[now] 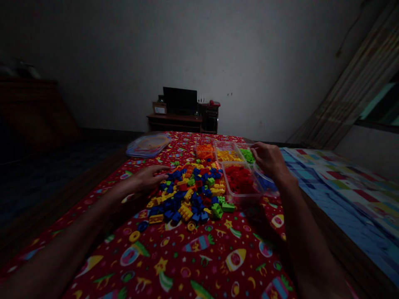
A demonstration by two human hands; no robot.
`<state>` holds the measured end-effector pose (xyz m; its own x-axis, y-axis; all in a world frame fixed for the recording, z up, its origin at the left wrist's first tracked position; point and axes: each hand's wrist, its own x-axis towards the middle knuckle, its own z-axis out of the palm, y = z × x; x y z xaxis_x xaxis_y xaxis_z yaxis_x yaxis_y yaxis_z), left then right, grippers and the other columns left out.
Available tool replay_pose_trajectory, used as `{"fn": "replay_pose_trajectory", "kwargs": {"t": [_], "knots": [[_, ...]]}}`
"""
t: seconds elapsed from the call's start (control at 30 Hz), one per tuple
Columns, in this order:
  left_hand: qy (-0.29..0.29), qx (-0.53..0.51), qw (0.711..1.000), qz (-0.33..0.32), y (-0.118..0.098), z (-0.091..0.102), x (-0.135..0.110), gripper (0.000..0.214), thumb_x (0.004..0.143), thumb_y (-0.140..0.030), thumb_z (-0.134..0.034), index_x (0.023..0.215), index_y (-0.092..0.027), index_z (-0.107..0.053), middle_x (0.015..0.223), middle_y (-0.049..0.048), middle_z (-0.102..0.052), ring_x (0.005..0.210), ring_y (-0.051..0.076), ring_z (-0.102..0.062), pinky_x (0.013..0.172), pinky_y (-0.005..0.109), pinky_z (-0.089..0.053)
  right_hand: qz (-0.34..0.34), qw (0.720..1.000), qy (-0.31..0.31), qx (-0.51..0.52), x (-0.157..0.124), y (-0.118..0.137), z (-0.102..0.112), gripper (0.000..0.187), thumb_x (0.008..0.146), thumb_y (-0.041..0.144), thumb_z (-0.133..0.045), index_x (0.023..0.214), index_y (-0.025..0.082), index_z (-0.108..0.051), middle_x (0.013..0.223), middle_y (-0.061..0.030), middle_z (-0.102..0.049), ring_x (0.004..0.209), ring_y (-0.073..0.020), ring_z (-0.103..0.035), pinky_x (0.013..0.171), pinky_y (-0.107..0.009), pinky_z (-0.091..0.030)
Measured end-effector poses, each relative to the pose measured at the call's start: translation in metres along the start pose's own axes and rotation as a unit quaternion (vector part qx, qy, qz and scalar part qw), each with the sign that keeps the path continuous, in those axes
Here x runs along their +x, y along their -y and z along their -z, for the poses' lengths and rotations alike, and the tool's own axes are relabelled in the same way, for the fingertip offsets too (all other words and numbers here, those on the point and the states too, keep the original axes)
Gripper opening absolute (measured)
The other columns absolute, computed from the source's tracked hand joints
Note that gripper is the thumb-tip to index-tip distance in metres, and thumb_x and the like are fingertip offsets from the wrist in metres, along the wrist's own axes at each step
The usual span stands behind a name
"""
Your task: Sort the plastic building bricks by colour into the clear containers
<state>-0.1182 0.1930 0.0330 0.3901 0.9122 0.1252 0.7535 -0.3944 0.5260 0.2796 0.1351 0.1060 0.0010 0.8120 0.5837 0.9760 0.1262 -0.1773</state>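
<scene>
A mixed pile of toy building bricks (187, 193) in blue, yellow, red, green and orange lies on the table. My left hand (149, 177) rests at the pile's left edge, its fingers stretched out towards the bricks. Over at the right, my right hand (270, 160) is above the container of green bricks (247, 155), fingers bent down and drawn together. Whatever may be in those fingers is hidden. Beside it stand clear containers of red bricks (239, 180), yellow bricks (229, 155) and orange bricks (205, 150). My right forearm partly covers a container of blue bricks (265, 182).
A red patterned cloth (199, 265) covers the table. Stacked plastic lids (148, 145) lie at the back left. Beyond the table is a desk with a monitor (180, 100). A bed with a checked cover (339, 170) is on the right.
</scene>
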Motion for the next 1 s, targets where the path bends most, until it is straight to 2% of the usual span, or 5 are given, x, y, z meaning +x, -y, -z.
{"fn": "replay_pose_trajectory", "kwargs": {"t": [0.17,0.33,0.5,0.7,1.0], "knots": [[0.022,0.049,0.998,-0.03,0.004,-0.011,0.003,0.063,0.07,-0.059,-0.052,0.115,-0.017,-0.065,0.119,0.0126,-0.065,0.108,0.03,-0.059,0.094,0.037,-0.044,0.18,0.974,0.093,0.106,-0.02,0.067,-0.036,0.022,0.089,0.017,-0.044,0.094,0.018,-0.064,0.078,-0.0066,-0.065,0.068,-0.0151,-0.056,0.065,-0.026,-0.038],[-0.011,0.08,0.996,-0.038,-0.006,-0.015,0.003,0.047,0.074,-0.048,-0.051,0.108,-0.02,-0.068,0.112,0.0085,-0.069,0.103,0.027,-0.062,0.093,0.035,-0.045,0.292,0.935,0.152,0.132,-0.049,0.103,-0.08,0.022,0.087,0.018,-0.05,0.107,0.018,-0.059,0.1,-0.01,-0.061,0.085,-0.017,-0.055,0.072,-0.027,-0.042],[-0.069,0.055,0.991,-0.099,-0.034,-0.025,-0.003,0.051,0.083,-0.052,-0.043,0.116,-0.019,-0.063,0.12,0.0091,-0.065,0.111,0.026,-0.058,0.099,0.038,-0.041,0.305,0.928,0.183,0.107,-0.056,0.104,-0.094,0.027,0.086,0.01,-0.047,0.109,0.018,-0.058,0.102,-0.0094,-0.06,0.093,-0.0178,-0.053,0.077,-0.027,-0.042],[-0.027,0.063,0.982,-0.178,-0.047,-0.054,-0.004,0.05,0.088,-0.05,-0.042,0.128,-0.022,-0.054,0.142,0.0097,-0.046,0.132,0.026,-0.037,0.109,0.043,-0.031,0.275,0.924,0.22,0.147,-0.045,0.097,-0.083,0.021,0.086,0.009,-0.045,0.094,0.013,-0.064,0.088,-0.007,-0.065,0.075,-0.0134,-0.056,0.068,-0.023,-0.039],[-0.071,0.027,0.988,-0.137,-0.062,-0.038,-0.009,0.015,0.08,-0.027,-0.051,0.078,-0.018,-0.063,0.088,0.0043,-0.067,0.086,0.018,-0.062,0.081,0.029,-0.048,0.338,0.905,0.208,0.153,-0.05,0.095,-0.077,0.032,0.086,0.038,-0.059,0.109,0.016,-0.06,0.1,-0.0098,-0.06,0.091,-0.0187,-0.053,0.074,-0.028,-0.04]]}}
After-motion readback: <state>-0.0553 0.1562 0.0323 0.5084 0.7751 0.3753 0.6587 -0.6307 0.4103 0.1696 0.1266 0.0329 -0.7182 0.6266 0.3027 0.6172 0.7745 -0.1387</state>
